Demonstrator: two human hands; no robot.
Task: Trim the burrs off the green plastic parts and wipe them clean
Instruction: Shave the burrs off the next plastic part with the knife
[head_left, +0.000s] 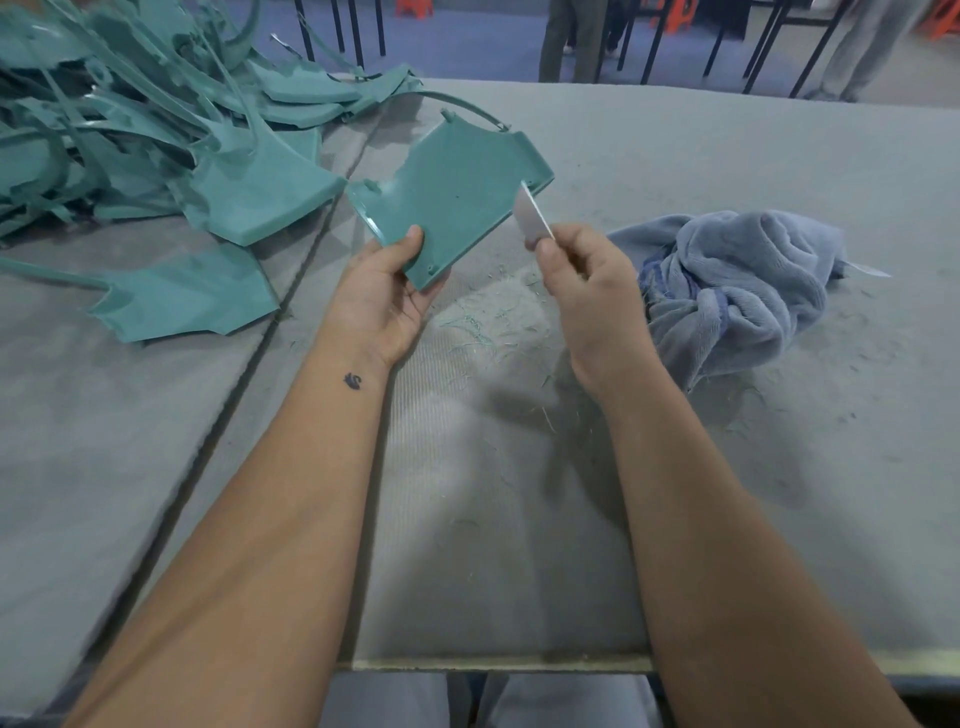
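Note:
My left hand (387, 293) grips the near corner of a flat green plastic part (452, 195), thumb on top, holding it tilted above the table. A thin curved sprue arcs over its far edge. My right hand (582, 280) pinches a small white blade (534, 218) between thumb and fingers. The blade's tip touches the part's right edge. Green shavings (483, 322) lie on the table under the hands.
A big heap of green parts (156, 119) fills the far left; one part (192, 296) lies apart, nearer me. A crumpled blue cloth (737, 280) sits to the right. The grey table (727, 467) has a seam running diagonally. People's legs and table legs stand beyond.

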